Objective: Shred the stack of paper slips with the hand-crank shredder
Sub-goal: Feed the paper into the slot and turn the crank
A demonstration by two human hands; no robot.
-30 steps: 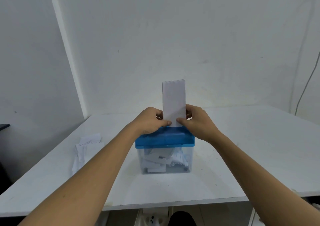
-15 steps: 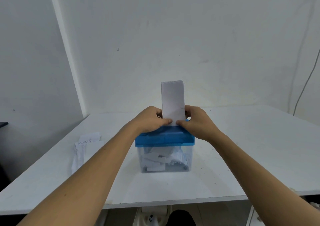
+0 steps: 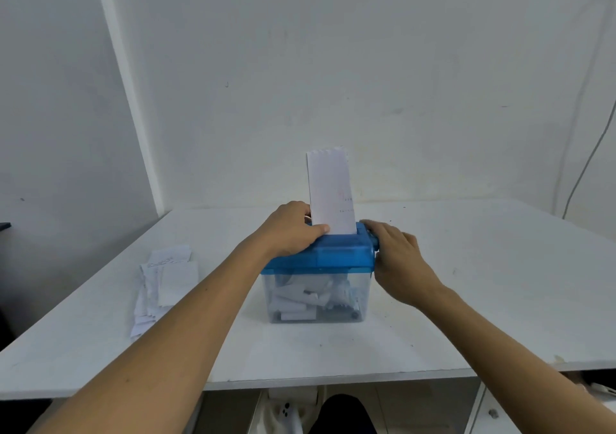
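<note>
Right hand (image 3: 398, 263) (now) off slip (image 3: 330, 193)

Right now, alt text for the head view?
The left hand pinches a paper slip standing upright in the slot of a blue-lidded shredder on a white table; the right hand is at its crank end, grip unclear. More slips lie to its left.

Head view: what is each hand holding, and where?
Left hand pinches the paper slip at its lower left edge. Right hand is beside the shredder; grip unclear.
</note>
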